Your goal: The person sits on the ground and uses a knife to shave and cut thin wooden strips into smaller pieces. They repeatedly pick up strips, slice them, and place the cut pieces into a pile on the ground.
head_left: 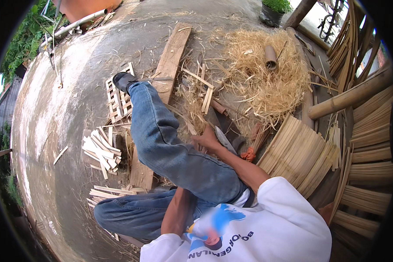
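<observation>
"What hands does the head view show?"

"One: the right grip (207, 139), mid-frame, just beside one grey blade-like tool (225, 139). I can't tell whether it is closed on anything. The left grip is hidden behind the outstretched leg (159, 126), so its state I can't tell either."

"And the strips?"

"One pale strip (190, 126) ends near the right grip, at centre. Two piles of strips (101, 150) lie left of centre (too jumbled to count singly)."

"Other things?"

"One lattice panel (118, 102), left of centre; one shavings heap (262, 87), upper right, with one tube (270, 57) on it."
</observation>
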Available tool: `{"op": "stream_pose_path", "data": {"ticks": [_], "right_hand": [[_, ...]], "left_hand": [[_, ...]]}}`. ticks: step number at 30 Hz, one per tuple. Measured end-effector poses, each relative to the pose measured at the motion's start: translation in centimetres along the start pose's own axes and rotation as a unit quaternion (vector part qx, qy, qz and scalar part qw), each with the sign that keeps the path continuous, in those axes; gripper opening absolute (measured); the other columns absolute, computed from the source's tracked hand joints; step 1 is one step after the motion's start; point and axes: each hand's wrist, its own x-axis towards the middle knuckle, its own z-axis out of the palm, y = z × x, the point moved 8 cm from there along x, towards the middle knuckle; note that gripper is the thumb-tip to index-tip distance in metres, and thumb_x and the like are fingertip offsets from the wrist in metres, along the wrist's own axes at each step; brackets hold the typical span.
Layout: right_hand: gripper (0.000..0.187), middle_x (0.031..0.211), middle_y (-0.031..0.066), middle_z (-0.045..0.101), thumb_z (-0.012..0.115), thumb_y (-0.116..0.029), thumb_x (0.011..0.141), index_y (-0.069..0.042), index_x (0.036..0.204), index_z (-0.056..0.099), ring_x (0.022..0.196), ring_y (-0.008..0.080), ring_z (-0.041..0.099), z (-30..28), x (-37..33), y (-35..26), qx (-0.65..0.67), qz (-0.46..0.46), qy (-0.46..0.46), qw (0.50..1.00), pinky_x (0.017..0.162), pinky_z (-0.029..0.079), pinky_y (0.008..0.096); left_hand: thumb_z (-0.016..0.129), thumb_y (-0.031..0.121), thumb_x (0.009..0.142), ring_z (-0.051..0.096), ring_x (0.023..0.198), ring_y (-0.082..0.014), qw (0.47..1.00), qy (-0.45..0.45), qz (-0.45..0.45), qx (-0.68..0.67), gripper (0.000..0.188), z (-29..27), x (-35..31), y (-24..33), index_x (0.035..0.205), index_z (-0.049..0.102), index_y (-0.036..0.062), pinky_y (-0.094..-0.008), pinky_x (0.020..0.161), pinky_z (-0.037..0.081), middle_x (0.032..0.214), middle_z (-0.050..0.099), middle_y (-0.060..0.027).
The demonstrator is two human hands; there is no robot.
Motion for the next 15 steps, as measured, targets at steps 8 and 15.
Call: {"op": "stream_pose_path", "data": {"ticks": [8,15], "right_hand": [[0.083,0.125,0.0264,0.067,0.079,-0.025,0.073,0.001,0.144,0.046,0.117,0.0378,0.066,-10.8,2.5,-0.3,-0.095,-0.004,0.109,0.990,0.101,0.051,0.0424],[0.083,0.127,0.0282,0.065,0.073,-0.024,0.080,-0.009,0.154,0.037,0.117,0.0420,0.065,-20.7,3.3,-9.4,-0.265,-0.040,0.103,0.958,0.103,0.050,0.0496]], "left_hand": [[0.065,0.037,0.102,0.054,0.132,-0.0294,0.991,-0.071,-0.101,-0.054,0.073,1.6,-1.8,10.9,0.158,0.032,0.0048,-0.0396,0.110,0.048,0.156,0.043,-0.0172],[0.061,0.036,0.104,0.056,0.130,-0.0249,0.988,0.050,0.051,-0.140,0.067,-6.4,-1.1,7.0,0.154,0.036,0.0005,-0.0351,0.107,0.049,0.152,0.048,-0.0165]]}}
